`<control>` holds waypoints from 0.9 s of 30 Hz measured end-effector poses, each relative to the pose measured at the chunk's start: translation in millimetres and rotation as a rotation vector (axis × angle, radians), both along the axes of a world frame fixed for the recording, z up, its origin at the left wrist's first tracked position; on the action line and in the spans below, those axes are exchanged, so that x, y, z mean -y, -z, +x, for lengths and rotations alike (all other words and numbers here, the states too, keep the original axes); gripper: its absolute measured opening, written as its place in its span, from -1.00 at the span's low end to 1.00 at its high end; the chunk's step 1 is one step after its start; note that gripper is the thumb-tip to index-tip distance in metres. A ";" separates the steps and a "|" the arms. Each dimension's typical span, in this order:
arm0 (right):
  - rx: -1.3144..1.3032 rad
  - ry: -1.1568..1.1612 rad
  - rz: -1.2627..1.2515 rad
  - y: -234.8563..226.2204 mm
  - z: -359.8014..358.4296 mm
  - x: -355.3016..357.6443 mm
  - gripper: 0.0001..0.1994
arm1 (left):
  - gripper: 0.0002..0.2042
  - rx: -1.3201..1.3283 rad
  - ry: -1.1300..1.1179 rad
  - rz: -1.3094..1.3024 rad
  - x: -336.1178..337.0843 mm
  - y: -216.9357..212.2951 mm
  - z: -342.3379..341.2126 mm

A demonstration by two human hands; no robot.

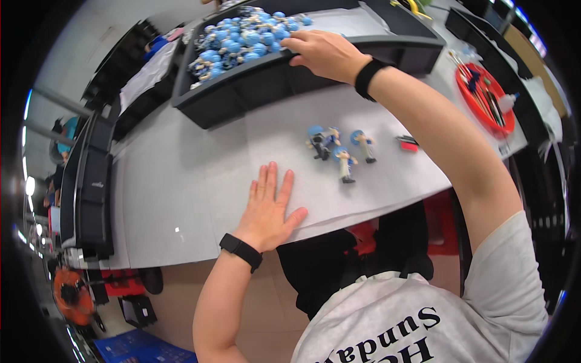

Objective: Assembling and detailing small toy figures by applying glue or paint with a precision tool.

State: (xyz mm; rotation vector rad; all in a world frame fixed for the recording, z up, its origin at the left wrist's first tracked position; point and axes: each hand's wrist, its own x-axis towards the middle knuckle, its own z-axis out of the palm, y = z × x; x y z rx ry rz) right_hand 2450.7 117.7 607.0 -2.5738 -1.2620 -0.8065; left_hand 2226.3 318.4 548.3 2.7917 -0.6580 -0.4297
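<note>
My left hand [268, 209] lies flat on the white-covered table [175, 193], fingers spread and nothing in it. Over the near wall of a dark grey crate [254, 97] reaches my right hand [324, 54], its fingers curled at the right edge of a heap of blue-haired toy figurines [242, 39]. What its fingertips pinch, if anything, I cannot make out. Between my hands and the crate lie several loose figurines: one [345, 163] nearest me, another [363, 145] to its right, and a dark-clothed one [319, 142] at the left of the cluster.
A small red and black object [408, 143] lies right of the figurines, under my right forearm. At the right edge sits a red oval basket [484, 100] with brushes or pens and a small bottle. Another dark crate [91, 187] stands at the left table end.
</note>
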 end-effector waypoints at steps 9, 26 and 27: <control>0.010 0.169 -0.281 -5.7 -21.7 -3.2 -0.67 | -0.29 0.095 -0.058 0.027 2.8 11.1 -21.1; 0.217 0.101 -0.071 -22.3 -28.5 10.9 -0.57 | -0.35 -0.037 -0.062 0.134 12.0 -30.5 -35.2; 0.209 0.121 -0.073 -30.5 -32.7 15.0 -0.57 | -0.40 0.093 -0.017 0.031 3.6 -47.5 -32.8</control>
